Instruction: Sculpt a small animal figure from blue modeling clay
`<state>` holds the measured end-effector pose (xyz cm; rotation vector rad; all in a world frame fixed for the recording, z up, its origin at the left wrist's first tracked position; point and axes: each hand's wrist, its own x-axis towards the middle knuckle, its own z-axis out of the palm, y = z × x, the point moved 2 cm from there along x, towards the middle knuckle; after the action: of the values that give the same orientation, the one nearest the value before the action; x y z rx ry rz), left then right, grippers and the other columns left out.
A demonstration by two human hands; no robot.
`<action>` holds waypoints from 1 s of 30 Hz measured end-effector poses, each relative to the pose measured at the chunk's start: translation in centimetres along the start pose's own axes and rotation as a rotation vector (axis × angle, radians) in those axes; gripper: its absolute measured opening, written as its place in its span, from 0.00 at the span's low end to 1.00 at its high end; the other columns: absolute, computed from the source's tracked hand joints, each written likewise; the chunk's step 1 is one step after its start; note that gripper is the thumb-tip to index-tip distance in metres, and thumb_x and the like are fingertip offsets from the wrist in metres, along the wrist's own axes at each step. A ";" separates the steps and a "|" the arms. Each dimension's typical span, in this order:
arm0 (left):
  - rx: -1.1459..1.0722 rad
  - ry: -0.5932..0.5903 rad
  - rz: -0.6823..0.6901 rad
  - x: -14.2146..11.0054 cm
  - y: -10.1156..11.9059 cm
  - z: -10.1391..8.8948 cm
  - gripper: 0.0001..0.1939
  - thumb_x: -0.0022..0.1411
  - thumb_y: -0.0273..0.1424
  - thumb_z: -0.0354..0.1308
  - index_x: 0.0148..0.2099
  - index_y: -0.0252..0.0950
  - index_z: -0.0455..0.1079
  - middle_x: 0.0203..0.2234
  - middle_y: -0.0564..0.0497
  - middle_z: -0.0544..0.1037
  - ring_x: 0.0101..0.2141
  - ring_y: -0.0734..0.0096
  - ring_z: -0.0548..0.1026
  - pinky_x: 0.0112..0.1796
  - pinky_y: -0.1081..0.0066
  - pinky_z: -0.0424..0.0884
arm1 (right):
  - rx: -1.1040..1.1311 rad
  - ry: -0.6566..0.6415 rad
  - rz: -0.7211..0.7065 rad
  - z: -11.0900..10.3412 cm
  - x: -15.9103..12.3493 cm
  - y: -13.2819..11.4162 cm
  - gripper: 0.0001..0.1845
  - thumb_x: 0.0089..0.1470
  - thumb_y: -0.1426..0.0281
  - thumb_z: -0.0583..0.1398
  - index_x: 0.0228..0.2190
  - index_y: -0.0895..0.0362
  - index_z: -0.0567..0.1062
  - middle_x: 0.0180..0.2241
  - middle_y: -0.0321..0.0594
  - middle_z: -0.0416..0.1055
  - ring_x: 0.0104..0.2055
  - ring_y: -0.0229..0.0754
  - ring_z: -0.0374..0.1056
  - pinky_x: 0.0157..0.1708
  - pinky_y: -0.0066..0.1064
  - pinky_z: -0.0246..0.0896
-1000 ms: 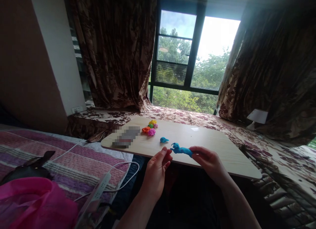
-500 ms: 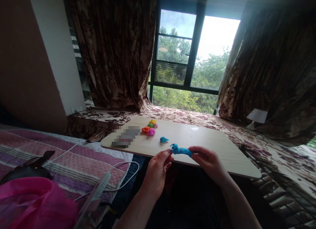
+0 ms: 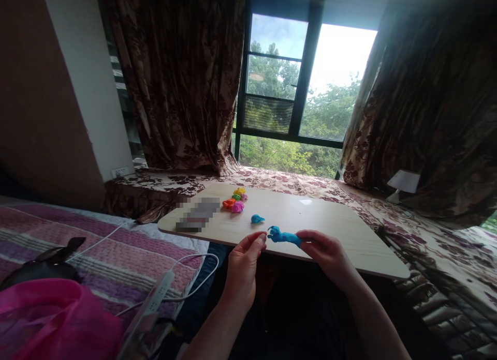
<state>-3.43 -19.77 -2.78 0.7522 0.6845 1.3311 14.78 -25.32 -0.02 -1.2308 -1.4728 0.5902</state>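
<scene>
My right hand (image 3: 324, 250) is closed on the right end of a long blue piece of modelling clay (image 3: 285, 237), held level over the table's near edge. The clay's left end splits into small curled points. Just left of those points, my left hand (image 3: 245, 256) has its thumb and forefinger pressed together, a small gap apart from the clay. Whether anything tiny is between those fingertips cannot be made out. A smaller blue clay lump (image 3: 257, 219) with a pointed tip lies on the pale table (image 3: 322, 220), beyond my hands.
Orange (image 3: 229, 203), pink (image 3: 237, 207) and yellow (image 3: 239, 191) lumps sit together farther back on the table, with green among them. A blurred-out flat object (image 3: 199, 215) lies at the table's left. Left of the table are a power strip (image 3: 157, 298) and a pink bag (image 3: 70, 318).
My left hand has drawn slightly left, away from the clay's curled end, opening a small gap. My right hand and the long clay piece have hardly moved.
</scene>
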 end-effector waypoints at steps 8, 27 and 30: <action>0.071 0.014 0.074 -0.5 0.0 0.1 0.13 0.46 0.35 0.66 0.35 0.34 0.78 0.29 0.50 0.80 0.32 0.73 0.71 0.41 0.71 0.63 | -0.006 0.012 -0.003 0.1 0.1 -0.2 0.12 0.51 0.66 0.62 0.39 0.56 0.76 0.36 0.40 0.76 0.37 0.43 0.71 0.37 0.32 0.67; 0.161 0.041 0.088 -0.7 -0.4 -0.2 0.14 0.51 0.40 0.62 0.33 0.35 0.78 0.23 0.52 0.76 0.31 0.71 0.70 0.39 0.71 0.61 | 0.010 0.026 0.011 0.5 0.1 0.4 0.13 0.50 0.65 0.62 0.38 0.56 0.76 0.36 0.40 0.76 0.37 0.44 0.72 0.38 0.33 0.68; 0.169 0.033 0.059 -0.6 -0.2 -0.3 0.14 0.51 0.41 0.61 0.33 0.34 0.77 0.25 0.51 0.76 0.32 0.71 0.69 0.39 0.70 0.60 | 0.009 0.037 0.016 0.0 0.0 0.5 0.14 0.50 0.63 0.62 0.38 0.57 0.76 0.36 0.41 0.76 0.38 0.45 0.72 0.39 0.34 0.68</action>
<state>-3.65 -20.40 -3.12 0.8936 0.8135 1.3532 14.92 -25.11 -0.43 -1.2409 -1.4295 0.5814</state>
